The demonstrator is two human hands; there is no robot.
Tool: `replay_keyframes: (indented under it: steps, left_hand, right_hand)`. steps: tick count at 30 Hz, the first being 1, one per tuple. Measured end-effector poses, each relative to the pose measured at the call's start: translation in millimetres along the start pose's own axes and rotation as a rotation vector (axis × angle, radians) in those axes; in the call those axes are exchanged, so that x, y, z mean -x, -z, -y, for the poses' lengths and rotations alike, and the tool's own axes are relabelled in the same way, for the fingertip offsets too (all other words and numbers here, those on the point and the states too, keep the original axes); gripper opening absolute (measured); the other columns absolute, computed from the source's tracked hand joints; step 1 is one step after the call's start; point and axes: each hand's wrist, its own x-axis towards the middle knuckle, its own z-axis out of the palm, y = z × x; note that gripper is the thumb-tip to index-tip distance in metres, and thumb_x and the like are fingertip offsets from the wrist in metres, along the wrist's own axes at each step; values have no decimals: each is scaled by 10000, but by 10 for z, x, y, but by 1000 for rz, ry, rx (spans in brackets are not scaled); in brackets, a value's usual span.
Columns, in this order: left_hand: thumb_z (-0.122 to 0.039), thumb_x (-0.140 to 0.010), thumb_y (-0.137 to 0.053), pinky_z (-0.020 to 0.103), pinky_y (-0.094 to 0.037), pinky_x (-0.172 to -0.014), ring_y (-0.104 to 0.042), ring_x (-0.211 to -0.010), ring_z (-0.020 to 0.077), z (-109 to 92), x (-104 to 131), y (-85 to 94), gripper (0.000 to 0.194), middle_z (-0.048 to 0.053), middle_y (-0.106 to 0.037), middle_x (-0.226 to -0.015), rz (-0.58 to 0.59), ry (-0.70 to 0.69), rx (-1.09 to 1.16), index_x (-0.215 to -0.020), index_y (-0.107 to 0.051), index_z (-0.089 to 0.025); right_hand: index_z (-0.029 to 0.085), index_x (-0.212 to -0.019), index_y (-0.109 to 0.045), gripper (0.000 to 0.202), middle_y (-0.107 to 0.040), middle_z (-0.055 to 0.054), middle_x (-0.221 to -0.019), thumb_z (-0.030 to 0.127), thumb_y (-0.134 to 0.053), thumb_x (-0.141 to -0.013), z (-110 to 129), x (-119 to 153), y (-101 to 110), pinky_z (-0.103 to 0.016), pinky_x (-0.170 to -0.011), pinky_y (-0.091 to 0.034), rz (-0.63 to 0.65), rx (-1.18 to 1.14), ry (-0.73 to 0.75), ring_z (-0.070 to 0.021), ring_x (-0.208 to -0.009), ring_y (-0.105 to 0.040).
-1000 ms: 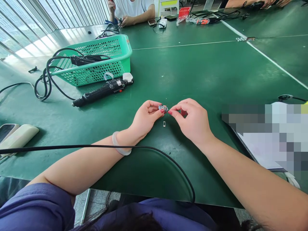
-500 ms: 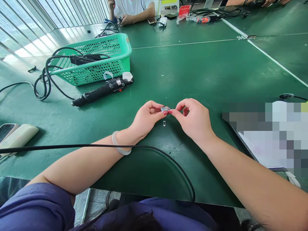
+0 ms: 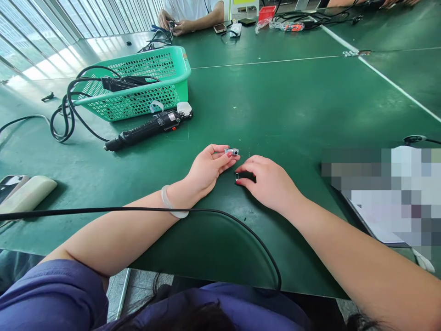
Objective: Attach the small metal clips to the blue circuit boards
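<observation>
My left hand [image 3: 211,168] holds a small silvery part [image 3: 231,151] between thumb and fingers, a little above the table. What kind of part it is, I cannot make out. Lower and to the right, my right hand [image 3: 268,181] is down at the green tabletop. Its thumb and forefinger close on the two ends of a tiny rectangular piece [image 3: 236,176] with a pale edge. The remaining fingers of that hand are curled behind the forefinger.
A black electric screwdriver [image 3: 148,130] lies before a green basket [image 3: 138,103] with cables in it. One black cable [image 3: 206,210] crosses over my left forearm. Phone-like things [image 3: 29,193] lie at left, papers [image 3: 375,216] at right. Another person's hands [image 3: 181,27] work across the table [image 3: 292,101].
My right hand has left the silvery part and moved down to the tiny rectangular piece on the table. My left hand, still holding the part, has shifted slightly left.
</observation>
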Motion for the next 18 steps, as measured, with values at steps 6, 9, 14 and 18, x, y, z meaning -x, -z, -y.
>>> replay_keyframes:
  steps: [6, 9, 14, 18]
  left_hand:
    - [-53, -868, -614, 251, -530, -850, -717, -782, 88, 2, 7, 6, 108, 27, -736, -802, 13, -6, -18, -898, -552, -136]
    - [-49, -869, -611, 251, -529, -848, -714, -769, 82, -5, 14, -3, 112, 28, -740, -803, 10, -4, -20, -898, -547, -136]
    - [-43, -870, -608, 255, -527, -845, -715, -768, 85, -12, 19, -16, 114, 32, -743, -800, 6, 3, -27, -896, -544, -134]
    - [-45, -874, -604, 259, -524, -857, -717, -779, 85, -10, 22, -10, 110, 27, -744, -802, 13, -3, -34, -896, -546, -136]
  right_hand:
    - [174, -936, -748, 185, -703, -53, -979, 198, -564, -932, 3, -29, -8, -360, -827, -478, 0, 106, 38, -225, -941, -618]
    - [171, -873, -739, 245, -698, -57, -933, 187, -507, -950, -34, -36, 37, -350, -774, -471, -47, 131, 28, -218, -893, -616]
    - [186, -797, -729, 196, -697, -41, -894, 176, -566, -904, -109, -64, 97, -338, -743, -455, -64, 152, -25, -203, -859, -610]
    - [196, -822, -736, 185, -702, -38, -905, 211, -572, -907, -130, -88, 115, -332, -712, -441, -68, 125, -71, -196, -861, -620]
